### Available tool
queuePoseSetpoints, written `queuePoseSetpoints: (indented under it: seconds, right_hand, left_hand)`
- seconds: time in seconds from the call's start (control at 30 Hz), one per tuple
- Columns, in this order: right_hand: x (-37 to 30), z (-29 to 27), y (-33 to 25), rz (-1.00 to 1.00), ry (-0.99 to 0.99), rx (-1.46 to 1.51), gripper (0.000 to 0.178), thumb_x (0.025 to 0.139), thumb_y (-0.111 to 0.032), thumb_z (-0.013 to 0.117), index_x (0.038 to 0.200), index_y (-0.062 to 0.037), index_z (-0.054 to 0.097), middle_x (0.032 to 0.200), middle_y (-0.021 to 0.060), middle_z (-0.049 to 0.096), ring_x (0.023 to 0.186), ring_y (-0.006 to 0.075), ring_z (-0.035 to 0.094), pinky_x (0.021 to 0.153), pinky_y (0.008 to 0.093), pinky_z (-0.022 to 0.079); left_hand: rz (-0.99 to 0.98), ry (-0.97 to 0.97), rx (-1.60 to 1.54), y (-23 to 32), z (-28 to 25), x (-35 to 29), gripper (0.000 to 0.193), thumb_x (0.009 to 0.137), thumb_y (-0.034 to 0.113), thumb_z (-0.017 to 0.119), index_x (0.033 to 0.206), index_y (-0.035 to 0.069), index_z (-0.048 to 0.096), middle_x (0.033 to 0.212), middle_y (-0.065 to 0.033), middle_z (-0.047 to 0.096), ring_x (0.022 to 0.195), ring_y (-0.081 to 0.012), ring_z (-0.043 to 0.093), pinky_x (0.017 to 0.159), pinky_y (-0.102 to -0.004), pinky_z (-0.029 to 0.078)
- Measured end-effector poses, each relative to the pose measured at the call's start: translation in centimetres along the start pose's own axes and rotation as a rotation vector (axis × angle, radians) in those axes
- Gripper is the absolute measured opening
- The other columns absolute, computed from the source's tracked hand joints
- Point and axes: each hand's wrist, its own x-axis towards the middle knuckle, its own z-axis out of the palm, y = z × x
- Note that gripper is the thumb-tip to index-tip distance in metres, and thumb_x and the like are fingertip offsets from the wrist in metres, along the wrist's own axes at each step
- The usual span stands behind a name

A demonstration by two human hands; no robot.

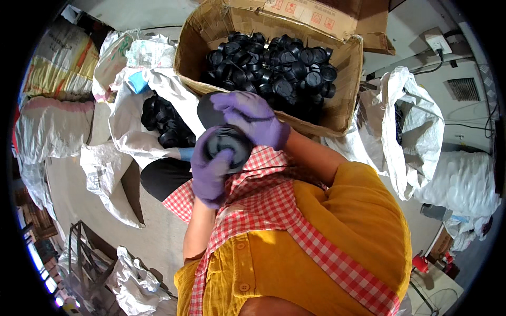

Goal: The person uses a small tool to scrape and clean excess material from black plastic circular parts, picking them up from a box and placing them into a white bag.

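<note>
In front of my lap, my left hand (207, 171), in a purple glove, grips a round black plastic lid (234, 146) with its thumb laid across the face. The lid is slightly smeared by motion. My right hand (255, 117), gloved in purple too, lies along the lid's far right edge, its fingers stretched leftward and a little apart. Whether those fingers press on the rim is hard to make out. Just beyond my hands, a cardboard box (352, 100) holds a heap of similar black lids (284, 79).
Left of the box, an open white woven sack (126, 118) holds more black lid-like parts (166, 121). Another open white sack (416, 131) stands at the right. A power socket (437, 39) with a cable is on the far right. Bundled sacks (50, 129) are stacked at left.
</note>
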Motion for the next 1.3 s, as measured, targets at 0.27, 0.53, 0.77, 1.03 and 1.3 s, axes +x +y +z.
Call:
queuePoseSetpoints:
  seconds: [0.27,0.53,0.77,1.03,1.3]
  right_hand:
    - [-3.3,-7.6,15.9,0.87,0.455,-0.43,0.027,0.083,-0.024,0.048,0.099,-0.0097,0.064,0.103,0.0173,0.063,0.096,0.0336,0.06,0.084,0.0371,0.047]
    - [-14.9,-14.6,27.3,1.126,0.07,-0.756,0.044,0.083,-0.03,0.051,0.121,-0.0087,0.052,0.126,0.0191,0.049,0.116,0.0366,0.047,0.097,0.0429,0.038]
    - [-15.5,-12.7,30.2,1.156,-0.298,-0.687,0.046,0.079,-0.033,0.057,0.118,-0.0089,0.053,0.126,0.0193,0.048,0.118,0.0364,0.044,0.098,0.0413,0.037]
    - [-12.8,-10.4,24.3,0.981,-0.648,-0.948,0.036,0.081,-0.023,0.053,0.112,-0.0054,0.056,0.119,0.0198,0.054,0.106,0.0364,0.054,0.089,0.0426,0.043]
    - [-9.8,-12.9,17.1,0.835,0.004,-0.836,0.038,0.084,-0.021,0.056,0.118,-0.0052,0.053,0.116,0.0206,0.056,0.108,0.0347,0.054,0.092,0.0421,0.043]
  left_hand:
    - [0.83,0.17,1.161,3.2,-1.6,2.6,0.042,0.058,0.003,0.059,0.099,0.009,0.062,0.106,-0.0171,0.059,0.103,-0.0356,0.056,0.087,-0.0408,0.045]
    - [0.247,0.318,0.909,0.0,-10.6,5.0,0.07,0.071,0.011,0.071,0.134,0.005,0.039,0.141,-0.0196,0.031,0.13,-0.029,0.033,0.104,-0.0373,0.03]
    - [0.26,0.115,0.855,-2.5,-8.1,5.9,0.05,0.075,0.007,0.067,0.123,0.003,0.051,0.135,-0.0171,0.04,0.118,-0.0255,0.047,0.092,-0.031,0.041]
    - [0.255,-0.042,0.933,-2.0,-6.7,4.8,0.045,0.074,0.009,0.067,0.117,0.003,0.054,0.122,-0.0191,0.053,0.115,-0.0318,0.05,0.093,-0.0357,0.042]
    - [0.002,-0.033,0.477,-3.5,-6.6,3.2,0.041,0.081,0.005,0.063,0.12,-0.001,0.052,0.113,-0.0119,0.058,0.103,-0.0191,0.056,0.091,-0.0292,0.043]
